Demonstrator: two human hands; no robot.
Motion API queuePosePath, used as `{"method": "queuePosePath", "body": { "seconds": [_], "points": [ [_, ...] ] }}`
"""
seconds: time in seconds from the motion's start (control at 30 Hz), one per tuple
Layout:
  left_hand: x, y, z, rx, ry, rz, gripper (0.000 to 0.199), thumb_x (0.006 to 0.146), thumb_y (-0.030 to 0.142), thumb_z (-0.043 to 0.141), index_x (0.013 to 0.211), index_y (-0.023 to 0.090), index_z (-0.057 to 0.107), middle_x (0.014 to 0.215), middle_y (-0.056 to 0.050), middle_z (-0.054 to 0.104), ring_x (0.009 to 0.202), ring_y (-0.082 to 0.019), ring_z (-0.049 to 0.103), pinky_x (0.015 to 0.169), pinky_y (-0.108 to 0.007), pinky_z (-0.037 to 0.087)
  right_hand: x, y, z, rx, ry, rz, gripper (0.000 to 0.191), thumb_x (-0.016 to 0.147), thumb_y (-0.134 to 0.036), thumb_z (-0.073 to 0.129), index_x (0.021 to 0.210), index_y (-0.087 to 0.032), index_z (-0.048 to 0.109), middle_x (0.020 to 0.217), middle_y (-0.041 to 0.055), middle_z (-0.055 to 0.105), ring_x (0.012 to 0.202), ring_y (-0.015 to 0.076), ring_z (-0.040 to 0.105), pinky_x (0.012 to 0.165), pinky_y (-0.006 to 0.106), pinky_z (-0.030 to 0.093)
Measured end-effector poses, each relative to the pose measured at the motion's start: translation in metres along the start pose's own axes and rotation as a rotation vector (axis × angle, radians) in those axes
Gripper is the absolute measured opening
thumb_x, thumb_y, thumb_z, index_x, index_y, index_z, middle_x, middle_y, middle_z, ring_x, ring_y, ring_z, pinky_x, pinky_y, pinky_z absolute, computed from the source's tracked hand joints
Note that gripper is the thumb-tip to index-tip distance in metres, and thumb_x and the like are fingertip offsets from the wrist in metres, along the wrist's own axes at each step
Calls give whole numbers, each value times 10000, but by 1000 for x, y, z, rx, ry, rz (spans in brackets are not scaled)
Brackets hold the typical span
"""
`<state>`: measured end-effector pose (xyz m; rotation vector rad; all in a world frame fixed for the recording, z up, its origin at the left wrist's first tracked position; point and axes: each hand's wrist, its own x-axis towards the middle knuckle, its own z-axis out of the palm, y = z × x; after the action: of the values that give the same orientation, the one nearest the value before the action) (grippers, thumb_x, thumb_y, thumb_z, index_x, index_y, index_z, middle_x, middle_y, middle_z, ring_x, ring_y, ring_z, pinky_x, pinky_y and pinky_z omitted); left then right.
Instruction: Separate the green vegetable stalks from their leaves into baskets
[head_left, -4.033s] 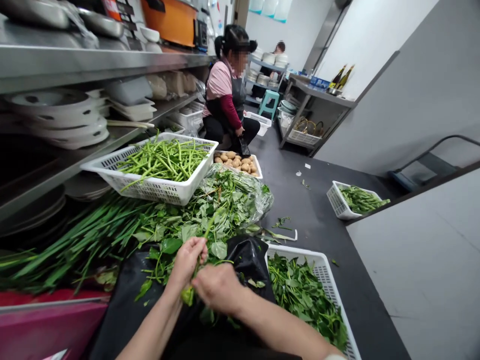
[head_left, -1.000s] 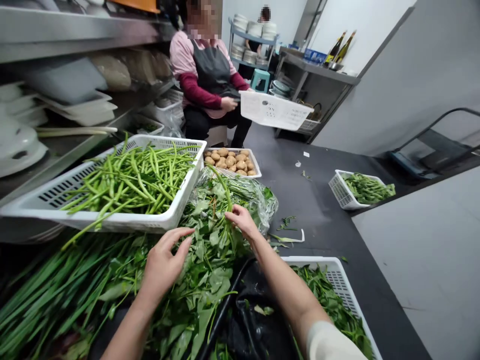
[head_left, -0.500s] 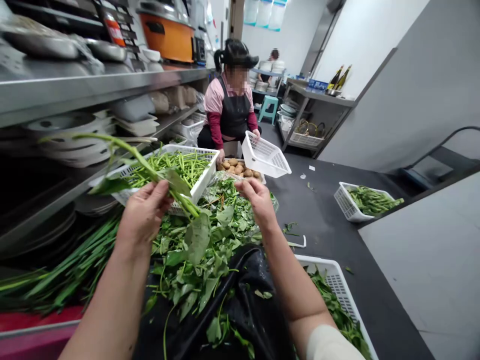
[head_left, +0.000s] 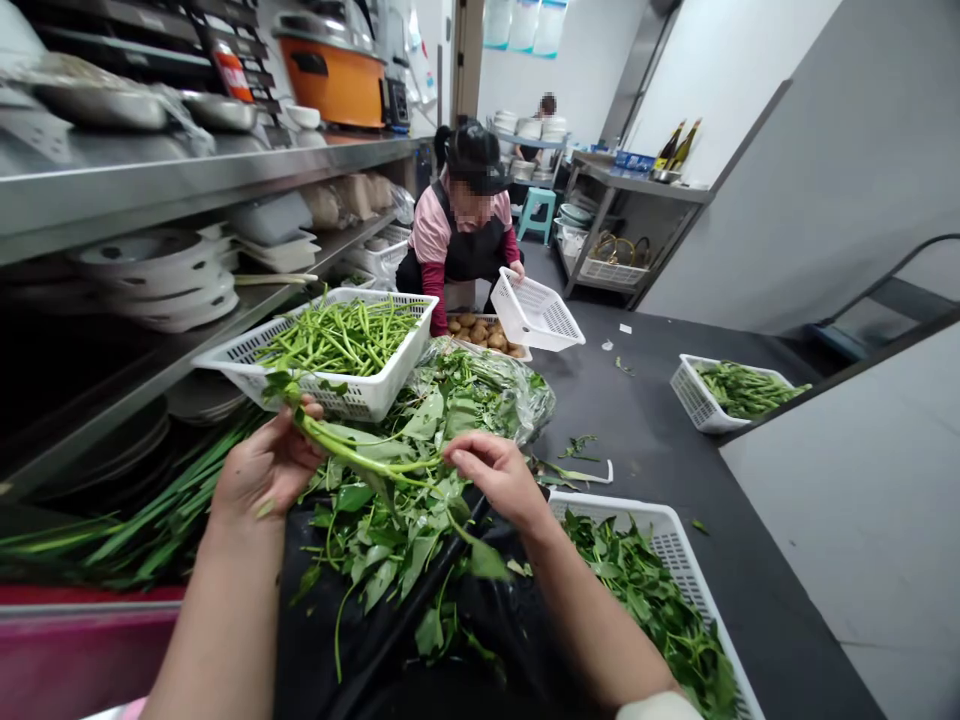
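Between my hands stretches a green leafy stem [head_left: 367, 458]. My left hand [head_left: 274, 460] grips one end of it, with fingers closed near a leafy tip. The thumb and fingers of my right hand [head_left: 491, 475] pinch its other end. Below them a heap of leafy greens [head_left: 397, 540] spreads over a black plastic sheet or apron [head_left: 517, 630] at my lap. More leaves fill a white basket [head_left: 675, 545] by my right forearm. Behind my left hand stands a white basket [head_left: 367, 400] of green beans [head_left: 345, 335].
A co-worker [head_left: 465, 225] crouches ahead, one hand at the potatoes [head_left: 491, 332], the other holding a white basket [head_left: 536, 312]. Steel shelves [head_left: 225, 170] line the left. Long green stalks [head_left: 157, 520] lie at lower left. Another vegetable basket [head_left: 697, 400] sits on the floor at right.
The stem has swung down to lie between my hands, and my right hand has come down and left onto its end. My left hand is lower. The co-worker leans further over the potatoes.
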<state>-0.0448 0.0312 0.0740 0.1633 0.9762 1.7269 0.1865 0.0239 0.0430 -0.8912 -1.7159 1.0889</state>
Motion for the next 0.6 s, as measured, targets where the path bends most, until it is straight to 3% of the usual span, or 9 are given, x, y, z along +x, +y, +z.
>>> {"method": "queuePosePath", "body": {
  "seconds": [0.1, 0.2, 0.3, 0.4, 0.5, 0.6],
  "points": [
    [0, 0, -4, 23, -19, 10, 318, 837, 27, 382, 695, 143, 643, 566, -5, 636, 482, -86, 597, 482, -137, 496, -1, -8, 2, -313, 11, -165, 165, 808, -220, 538, 890, -180, 675, 939, 73, 597, 843, 171, 547, 750, 294, 435],
    [-1, -2, -4, 65, -12, 7, 337, 847, 39, 371, 675, 136, 644, 554, -14, 636, 462, -91, 586, 464, -149, 492, -1, -14, 3, -506, -94, -245, 160, 818, -231, 548, 888, -186, 685, 1008, 90, 572, 918, 199, 522, 816, 339, 405],
    [1, -4, -6, 92, -14, 12, 347, 856, 56, 366, 666, 133, 646, 550, -18, 638, 462, -92, 581, 469, -157, 495, -1, -16, 5, -454, -237, -277, 162, 840, -256, 534, 808, -196, 682, 860, 46, 606, 811, 164, 536, 792, 313, 399],
    [3, -6, -12, 118, -57, 19, 229, 820, 86, 479, 687, 124, 662, 571, -17, 649, 481, -90, 581, 489, -150, 497, -1, -5, 14, -397, -254, -234, 140, 797, -210, 558, 693, -193, 649, 665, -4, 570, 667, 127, 506, 713, 267, 392],
    [3, -10, -18, 140, -120, 54, 58, 734, 109, 630, 702, 128, 674, 610, -6, 661, 526, -84, 589, 502, -130, 491, 0, 20, 23, -394, -166, -125, 149, 701, -153, 548, 555, -185, 558, 588, -23, 492, 603, 114, 446, 631, 245, 360],
    [1, -12, -24, 130, -161, 165, 90, 646, 151, 739, 711, 144, 676, 628, 22, 652, 538, -63, 568, 514, -106, 478, 4, 49, 22, -216, 142, 177, 193, 691, -208, 480, 504, -184, 442, 542, -30, 413, 539, 105, 384, 543, 232, 322]
  ]
}}
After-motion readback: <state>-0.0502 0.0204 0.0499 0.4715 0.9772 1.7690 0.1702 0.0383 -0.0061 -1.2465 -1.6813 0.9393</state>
